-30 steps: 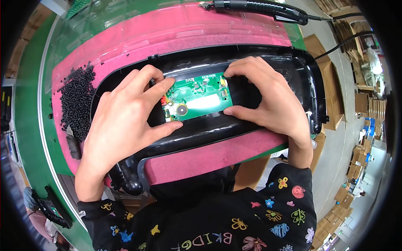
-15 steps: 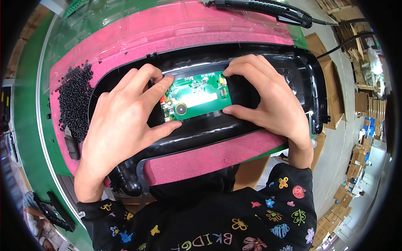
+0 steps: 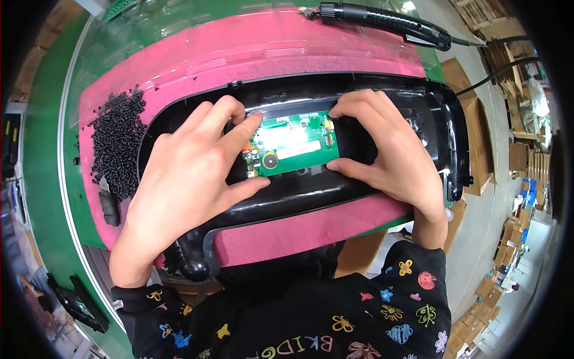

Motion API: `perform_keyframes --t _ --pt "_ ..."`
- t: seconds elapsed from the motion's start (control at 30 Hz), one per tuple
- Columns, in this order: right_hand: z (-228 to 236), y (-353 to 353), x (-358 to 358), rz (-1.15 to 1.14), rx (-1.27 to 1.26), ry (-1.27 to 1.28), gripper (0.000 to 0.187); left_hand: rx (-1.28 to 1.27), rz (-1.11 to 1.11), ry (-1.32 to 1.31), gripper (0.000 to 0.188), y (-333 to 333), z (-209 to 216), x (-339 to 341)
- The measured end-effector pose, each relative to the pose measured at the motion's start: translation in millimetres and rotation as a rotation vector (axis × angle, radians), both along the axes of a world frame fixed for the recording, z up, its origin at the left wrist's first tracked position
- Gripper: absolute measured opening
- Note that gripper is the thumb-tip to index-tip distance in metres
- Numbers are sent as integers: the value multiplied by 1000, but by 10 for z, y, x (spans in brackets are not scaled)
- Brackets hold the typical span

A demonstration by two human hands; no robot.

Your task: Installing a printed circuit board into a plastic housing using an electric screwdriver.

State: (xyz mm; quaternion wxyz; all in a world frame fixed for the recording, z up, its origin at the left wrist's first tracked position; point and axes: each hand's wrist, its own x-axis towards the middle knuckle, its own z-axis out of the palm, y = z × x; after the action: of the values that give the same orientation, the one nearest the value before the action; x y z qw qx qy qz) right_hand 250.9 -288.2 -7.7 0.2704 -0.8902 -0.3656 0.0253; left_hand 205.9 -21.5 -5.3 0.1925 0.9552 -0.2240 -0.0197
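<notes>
A green circuit board (image 3: 299, 157) with a round buzzer-like part near its lower left corner is held between both hands. My left hand (image 3: 188, 167) grips its left end, thumb at the lower corner and fingers at the upper one. At the right end, my right hand (image 3: 394, 146) pinches the two corners the same way. Beneath the board lies a long, glossy black plastic housing (image 3: 281, 194), hollow side up. Whether the board touches the housing's floor, I cannot tell.
Left of the housing is a heap of small black screws (image 3: 116, 143), with a dark grey wrapped tool (image 3: 109, 206) below it. A corded black electric screwdriver (image 3: 376, 21) lies at the far right. Pink matting (image 3: 311, 230) covers the green bench (image 3: 51, 125).
The whole view has shifted a little, so the bench things sit slightly lower and further right. Both hands keep their hold on the circuit board.
</notes>
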Motion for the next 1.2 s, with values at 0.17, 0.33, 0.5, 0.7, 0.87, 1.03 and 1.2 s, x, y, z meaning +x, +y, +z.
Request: perform_keyframes --t 0.17,0.33,0.5,0.7,0.87,1.03,1.2 --pt "-1 20 9 -11 -10 43 51 17 -14 3 69 29 -3 13" --pt "0 49 23 -4 -14 48 52 7 -27 -39 64 57 -29 5" --pt "56 21 12 -53 -47 119 53 10 -34 -63 64 22 -45 6" --pt "48 117 11 -41 -44 128 61 28 -36 -72 68 137 -67 -6" --pt "66 30 63 -97 -12 261 68 -157 -15 -128 61 265 -63 11" --pt "169 1 207 -279 -7 -387 51 -251 305 -368 16 647 18 313" --pt "84 137 708 -343 264 -27 50 62 650 -209 21 1000 -226 408"
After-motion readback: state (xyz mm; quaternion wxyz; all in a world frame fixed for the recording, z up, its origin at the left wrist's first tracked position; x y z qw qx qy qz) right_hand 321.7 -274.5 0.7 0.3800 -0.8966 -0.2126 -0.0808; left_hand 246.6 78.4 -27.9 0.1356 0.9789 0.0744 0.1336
